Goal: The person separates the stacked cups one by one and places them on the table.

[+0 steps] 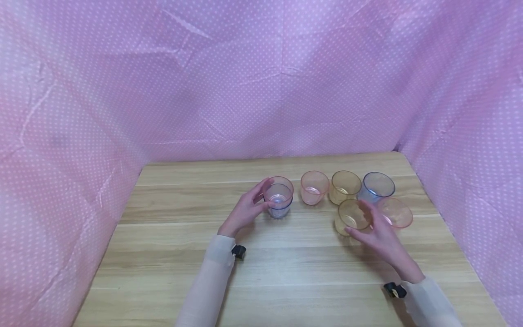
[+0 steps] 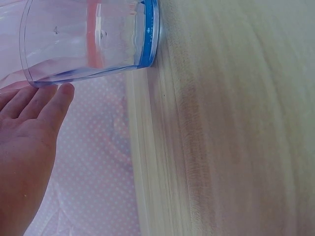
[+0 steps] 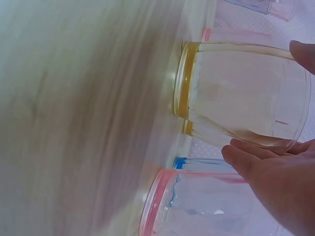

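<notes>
On the left, a clear pink-tinted cup [image 1: 278, 187] sits nested inside a clear blue-tinted cup [image 1: 279, 212]. My left hand [image 1: 245, 210] holds this pair at the pink cup's rim, thumb in front and fingers behind. The left wrist view shows the pink base band [image 2: 93, 39] inside the blue cup, above its blue base ring [image 2: 149, 34]. My right hand [image 1: 382, 236] grips a yellow-tinted cup [image 1: 347, 222] near its rim, thumb and fingers on opposite sides. In the right wrist view its yellow base band [image 3: 186, 81] is close to the tabletop.
Behind stand another pink cup [image 1: 313, 193], a second yellow cup [image 1: 345, 188] and a blue cup [image 1: 377, 184]. One more pink cup [image 1: 398, 213] is right beside my right hand, partly covered by it. Pink dotted cloth [image 1: 261, 91] hangs around the wooden table [image 1: 171, 254].
</notes>
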Motion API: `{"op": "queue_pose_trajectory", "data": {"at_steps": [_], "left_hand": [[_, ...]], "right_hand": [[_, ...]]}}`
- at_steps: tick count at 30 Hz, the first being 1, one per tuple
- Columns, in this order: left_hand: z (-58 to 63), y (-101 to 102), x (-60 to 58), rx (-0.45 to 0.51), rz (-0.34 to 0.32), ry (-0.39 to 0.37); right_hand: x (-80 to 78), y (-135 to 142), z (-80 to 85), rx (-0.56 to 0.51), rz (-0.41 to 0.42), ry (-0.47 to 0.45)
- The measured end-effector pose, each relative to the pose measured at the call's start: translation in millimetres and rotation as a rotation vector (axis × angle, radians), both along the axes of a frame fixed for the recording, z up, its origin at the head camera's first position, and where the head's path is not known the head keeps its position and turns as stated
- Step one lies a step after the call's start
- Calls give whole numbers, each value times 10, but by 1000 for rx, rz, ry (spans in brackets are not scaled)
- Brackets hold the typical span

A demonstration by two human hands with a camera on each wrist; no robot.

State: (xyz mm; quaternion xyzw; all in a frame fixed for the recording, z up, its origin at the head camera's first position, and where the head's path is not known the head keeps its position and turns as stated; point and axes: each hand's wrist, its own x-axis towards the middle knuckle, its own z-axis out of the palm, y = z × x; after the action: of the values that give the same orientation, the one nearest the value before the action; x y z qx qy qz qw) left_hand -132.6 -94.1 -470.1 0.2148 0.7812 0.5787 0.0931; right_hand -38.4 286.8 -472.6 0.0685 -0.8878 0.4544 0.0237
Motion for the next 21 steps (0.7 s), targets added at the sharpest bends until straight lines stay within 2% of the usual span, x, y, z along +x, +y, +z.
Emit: {"op": "queue_pose_trajectory", "data": {"at_steps": [10,17,21], "left_hand": [[-19,-1,0,6,-2,-3],[-9,11,8,24,8,-30],[-11,20,13,22,18,-39]], "right_hand": [[-7,19,33,-12,-18,19],[-37,-15,94,15,-55,157],[-32,-83,168,-6,-75,216]]}}
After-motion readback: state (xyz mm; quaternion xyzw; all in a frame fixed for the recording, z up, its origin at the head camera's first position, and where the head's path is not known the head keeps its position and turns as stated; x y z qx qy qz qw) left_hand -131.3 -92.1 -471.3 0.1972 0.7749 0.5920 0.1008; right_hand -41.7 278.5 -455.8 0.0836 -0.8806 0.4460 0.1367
